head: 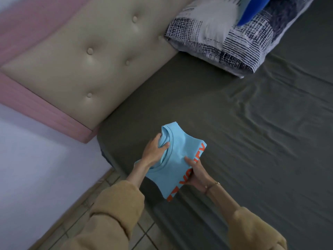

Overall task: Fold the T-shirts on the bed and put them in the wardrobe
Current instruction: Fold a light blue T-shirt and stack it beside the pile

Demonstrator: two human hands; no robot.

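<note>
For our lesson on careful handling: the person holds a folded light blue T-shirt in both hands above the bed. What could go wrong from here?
1. The left hand grips only the collar and the right hand one edge of the T-shirt, so the fold may slip open when carried.
2. The far corner hangs unsupported and could sag or unfold.

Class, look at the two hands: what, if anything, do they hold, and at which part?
Both hold the folded light-blue T-shirt: the left hand at the collar, the right hand at the edge with orange lettering.
</note>
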